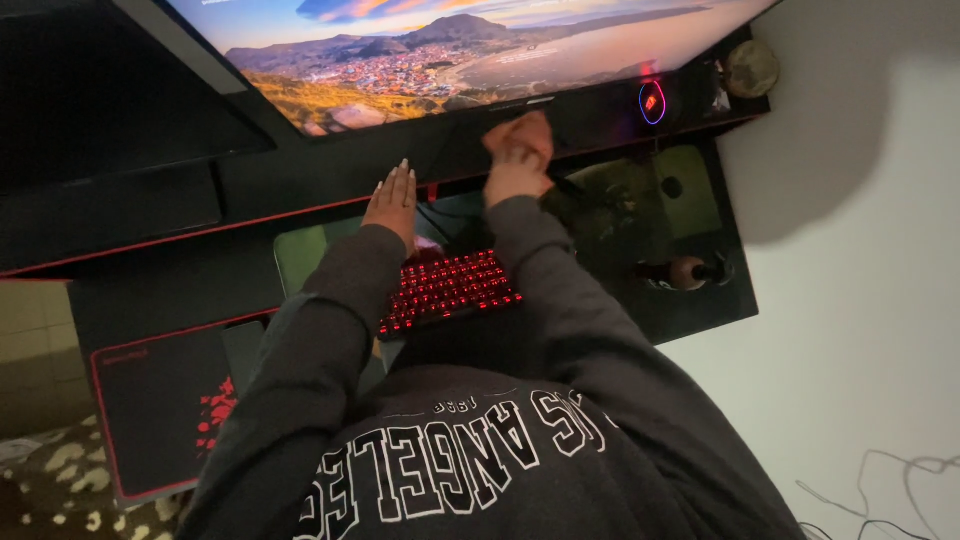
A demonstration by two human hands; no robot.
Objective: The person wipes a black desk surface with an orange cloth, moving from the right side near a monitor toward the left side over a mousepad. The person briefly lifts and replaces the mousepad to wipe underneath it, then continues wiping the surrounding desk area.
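Wide landscape-lit monitor (470, 50) above keyboard (448, 288)

mouse pad (150, 410) lower left | round ball (752, 68) top right | white wall (860, 300)

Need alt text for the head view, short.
Both hands reach past a red-lit keyboard toward the monitor: left hand flat with fingers out, right hand closed below the screen edge. Grey sleeves cross the black desk.
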